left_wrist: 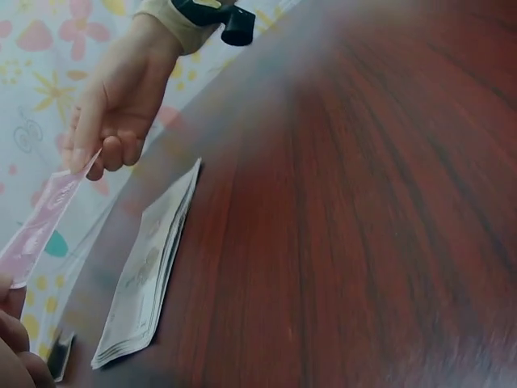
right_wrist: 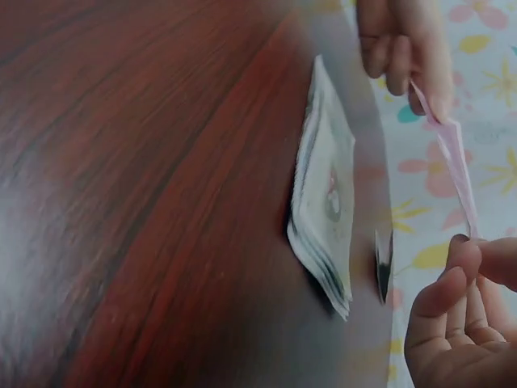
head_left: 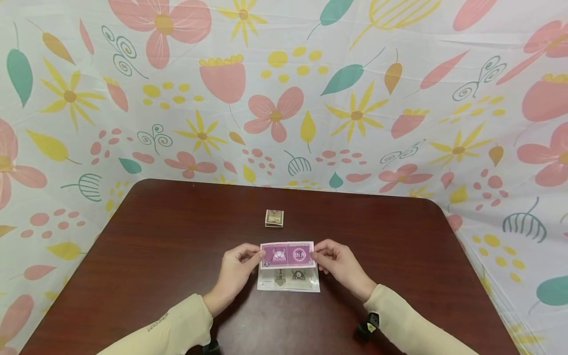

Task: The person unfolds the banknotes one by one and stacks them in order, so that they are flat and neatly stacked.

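A purple banknote (head_left: 287, 255) with a crease down its middle is stretched between my two hands. My left hand (head_left: 237, 270) pinches its left edge between thumb and fingers, and my right hand (head_left: 342, 265) pinches the right edge. Just below it on the table lies a stack of pale banknotes (head_left: 288, 284), partly covered by the purple one in the head view. Both wrist views show the purple note raised off the table, apart from the stack (left_wrist: 145, 275). Beyond the hands sits a small folded paper square (head_left: 274, 218), brownish with a light pattern.
The dark brown wooden table (head_left: 177, 222) has rounded far corners. Behind it and along its sides hangs a white cloth (head_left: 275, 59) printed with flowers and leaves. A black strapped device (head_left: 367, 326) is on the right wrist, by the cream sleeve (head_left: 410, 315).
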`<state>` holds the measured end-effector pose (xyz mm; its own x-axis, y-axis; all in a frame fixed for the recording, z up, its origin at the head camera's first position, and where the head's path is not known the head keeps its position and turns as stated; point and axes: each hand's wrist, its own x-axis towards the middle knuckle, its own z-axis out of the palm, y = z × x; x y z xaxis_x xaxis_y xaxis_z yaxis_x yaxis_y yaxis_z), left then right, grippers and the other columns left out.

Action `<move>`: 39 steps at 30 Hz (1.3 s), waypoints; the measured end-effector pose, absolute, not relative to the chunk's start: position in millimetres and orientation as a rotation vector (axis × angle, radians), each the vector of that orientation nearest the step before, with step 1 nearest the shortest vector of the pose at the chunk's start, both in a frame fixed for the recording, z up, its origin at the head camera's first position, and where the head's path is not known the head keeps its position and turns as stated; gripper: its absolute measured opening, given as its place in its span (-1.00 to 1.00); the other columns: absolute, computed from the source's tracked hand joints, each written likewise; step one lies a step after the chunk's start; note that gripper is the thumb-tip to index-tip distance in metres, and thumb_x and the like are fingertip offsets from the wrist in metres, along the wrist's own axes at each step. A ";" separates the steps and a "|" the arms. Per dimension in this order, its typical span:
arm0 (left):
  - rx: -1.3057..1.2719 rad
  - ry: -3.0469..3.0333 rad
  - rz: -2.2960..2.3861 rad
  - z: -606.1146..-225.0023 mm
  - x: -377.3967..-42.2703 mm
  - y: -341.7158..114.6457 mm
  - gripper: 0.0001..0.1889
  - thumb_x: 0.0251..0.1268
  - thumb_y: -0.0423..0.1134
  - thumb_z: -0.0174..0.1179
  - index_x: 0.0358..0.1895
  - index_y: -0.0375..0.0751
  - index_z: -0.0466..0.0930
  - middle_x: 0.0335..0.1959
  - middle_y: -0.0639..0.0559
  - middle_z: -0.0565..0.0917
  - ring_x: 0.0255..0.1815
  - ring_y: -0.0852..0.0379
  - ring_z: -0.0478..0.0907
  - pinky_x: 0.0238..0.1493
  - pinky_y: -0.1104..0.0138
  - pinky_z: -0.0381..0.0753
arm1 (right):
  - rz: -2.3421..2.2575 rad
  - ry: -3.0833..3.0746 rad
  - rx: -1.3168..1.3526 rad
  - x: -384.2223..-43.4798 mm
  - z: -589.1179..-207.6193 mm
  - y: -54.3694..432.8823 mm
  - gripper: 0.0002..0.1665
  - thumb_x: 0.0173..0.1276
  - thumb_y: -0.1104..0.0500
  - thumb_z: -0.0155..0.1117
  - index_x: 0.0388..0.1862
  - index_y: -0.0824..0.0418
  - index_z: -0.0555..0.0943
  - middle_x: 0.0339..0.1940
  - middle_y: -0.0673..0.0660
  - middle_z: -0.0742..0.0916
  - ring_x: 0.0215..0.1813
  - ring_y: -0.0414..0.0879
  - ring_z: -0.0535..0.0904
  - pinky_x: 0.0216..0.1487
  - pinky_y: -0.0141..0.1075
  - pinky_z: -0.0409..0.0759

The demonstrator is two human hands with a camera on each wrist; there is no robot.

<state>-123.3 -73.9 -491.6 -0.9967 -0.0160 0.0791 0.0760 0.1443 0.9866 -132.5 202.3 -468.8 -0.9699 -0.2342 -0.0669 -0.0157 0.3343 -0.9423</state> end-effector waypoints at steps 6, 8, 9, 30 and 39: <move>-0.267 -2.549 -1.730 -492.5 -124.3 -78.6 -0.77 0.29 -0.32 0.46 -0.10 -0.07 0.60 -0.48 0.18 0.72 -0.58 0.33 0.39 -0.49 0.45 0.38 | -1.506 2.583 -0.451 -127.5 -469.9 204.5 -0.80 0.41 0.36 0.38 -0.12 0.19 0.54 -0.38 0.06 0.73 -0.45 -0.21 0.55 -0.50 -0.32 0.53; -0.343 -2.602 -1.653 -493.4 -124.4 -80.0 -0.80 0.31 -0.31 0.45 -0.14 -0.04 0.61 -0.48 0.24 0.70 -0.56 0.34 0.39 -0.46 0.44 0.38 | -1.387 2.669 -0.542 -126.2 -472.2 205.7 -0.82 0.40 0.37 0.39 -0.17 0.12 0.62 -0.37 -0.04 0.74 -0.38 -0.28 0.58 -0.41 -0.35 0.57; -0.385 -2.622 -1.612 -494.3 -124.6 -80.5 -0.84 0.31 -0.32 0.44 -0.17 -0.03 0.64 -0.47 0.25 0.70 -0.53 0.34 0.40 -0.44 0.44 0.40 | -1.337 2.704 -0.580 -125.8 -473.5 206.1 -0.81 0.39 0.37 0.40 -0.19 0.09 0.64 -0.37 -0.08 0.74 -0.35 -0.30 0.58 -0.35 -0.36 0.58; -0.773 -2.762 -1.042 -505.5 -122.1 -82.0 -0.95 0.33 -0.31 0.43 -0.27 -0.08 0.76 -0.32 0.17 0.71 -0.30 0.28 0.62 -0.26 0.33 0.62 | -1.082 2.718 -0.637 -122.2 -483.6 199.8 -0.90 0.40 0.32 0.40 -0.26 0.12 0.67 -0.46 -0.15 0.66 -0.42 -0.38 0.47 -0.36 -0.42 0.52; -0.849 -2.760 -0.903 -506.6 -123.1 -81.5 -0.95 0.36 -0.26 0.42 -0.25 -0.13 0.77 -0.33 0.15 0.70 -0.26 0.20 0.64 -0.17 0.24 0.67 | -1.043 2.724 -0.608 -122.5 -482.8 196.4 -0.91 0.39 0.31 0.42 -0.27 0.15 0.67 -0.47 -0.14 0.64 -0.44 -0.37 0.45 -0.38 -0.43 0.50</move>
<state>-123.1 -81.5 -506.6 -0.8361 0.4759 0.2727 0.5451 0.6655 0.5099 -122.5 196.4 -482.8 -0.9042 -0.4271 -0.0060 -0.3140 0.6740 -0.6687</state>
